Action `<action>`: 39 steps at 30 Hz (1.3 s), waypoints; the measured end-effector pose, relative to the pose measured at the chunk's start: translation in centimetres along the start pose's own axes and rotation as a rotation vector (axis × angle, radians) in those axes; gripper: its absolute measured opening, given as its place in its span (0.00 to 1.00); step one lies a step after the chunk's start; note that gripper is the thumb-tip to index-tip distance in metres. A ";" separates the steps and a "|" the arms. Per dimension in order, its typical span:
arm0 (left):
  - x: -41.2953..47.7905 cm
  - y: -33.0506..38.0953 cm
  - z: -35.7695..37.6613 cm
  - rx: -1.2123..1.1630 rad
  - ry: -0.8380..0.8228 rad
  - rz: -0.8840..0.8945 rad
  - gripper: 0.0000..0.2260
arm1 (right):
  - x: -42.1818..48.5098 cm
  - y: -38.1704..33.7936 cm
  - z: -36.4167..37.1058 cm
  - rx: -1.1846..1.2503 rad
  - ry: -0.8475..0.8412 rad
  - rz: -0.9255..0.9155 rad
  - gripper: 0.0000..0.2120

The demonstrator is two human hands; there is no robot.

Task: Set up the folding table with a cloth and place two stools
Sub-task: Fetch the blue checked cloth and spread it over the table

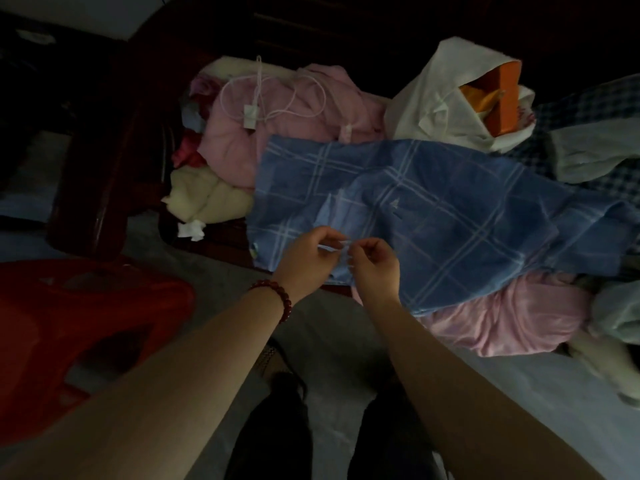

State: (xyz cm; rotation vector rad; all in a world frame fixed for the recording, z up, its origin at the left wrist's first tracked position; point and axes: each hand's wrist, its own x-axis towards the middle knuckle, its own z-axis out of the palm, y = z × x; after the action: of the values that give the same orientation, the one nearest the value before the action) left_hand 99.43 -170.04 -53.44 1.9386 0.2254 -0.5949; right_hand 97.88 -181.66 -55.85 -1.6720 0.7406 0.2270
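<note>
- Risk 1: the blue checked cloth (450,209) is being held by only a thin bit of its near edge, so it could be slipping free if pulled fast.
- Risk 2: it is lying on the pink puffy bedding (277,112), near the white charger cable (258,95); w/ a hard tug, other stuff could be getting dragged to the floor.
- Grip: the edge is being pinched by the left hand (308,252) & the right hand (375,266), fingers curled, hands just beside each other.
- Look: soft, thin, blue w/ pale crossing lines; it is being seen crumpled & partly folded over itself.
- The red plastic stool (86,313) is sitting on the floor at the left; no folding table is being seen.
</note>
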 end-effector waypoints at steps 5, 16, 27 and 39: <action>0.2 -3.8 -2.7 0.139 -0.031 0.069 0.10 | -0.3 1.7 3.4 -0.048 0.013 -0.005 0.11; 5.0 -10.6 -1.4 0.650 -0.110 0.153 0.09 | 4.4 7.8 4.7 -0.205 0.006 -0.025 0.04; 9.4 -15.5 1.1 1.109 -0.262 0.343 0.18 | 8.2 13.3 5.9 -0.592 -0.118 -0.134 0.09; 10.4 -14.7 -0.4 0.973 -0.232 0.366 0.17 | 7.1 14.3 6.7 -0.626 -0.053 -0.124 0.15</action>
State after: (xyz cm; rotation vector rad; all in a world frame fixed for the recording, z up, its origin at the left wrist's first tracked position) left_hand 102.41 -164.37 -70.25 2.7013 -0.6781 -0.7435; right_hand 96.74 -178.77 -72.84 -2.2852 0.5492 0.4460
